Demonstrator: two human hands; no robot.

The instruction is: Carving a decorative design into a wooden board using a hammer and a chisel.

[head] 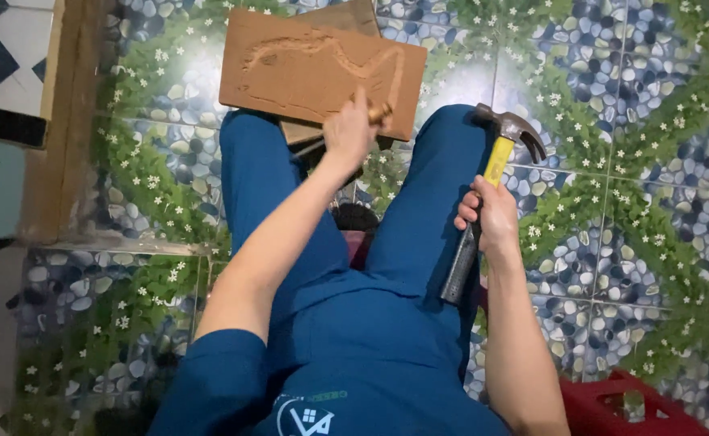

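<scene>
A brown wooden board [306,69] with a shape carved into its face rests across my knees, which are in blue trousers. My left hand [350,129] is closed on a chisel [380,113] with a light wooden handle, held against the board's near edge. My right hand [492,216] grips a claw hammer [496,165] by its yellow and grey handle. The steel hammer head [520,127] hangs to the right of my right knee, apart from the board.
The floor [629,121] is tiled with a pebble and leaf pattern. A second wooden piece [346,16] lies under the board. A wooden frame [67,121] stands at the left. A red plastic crate [621,404] sits at the bottom right.
</scene>
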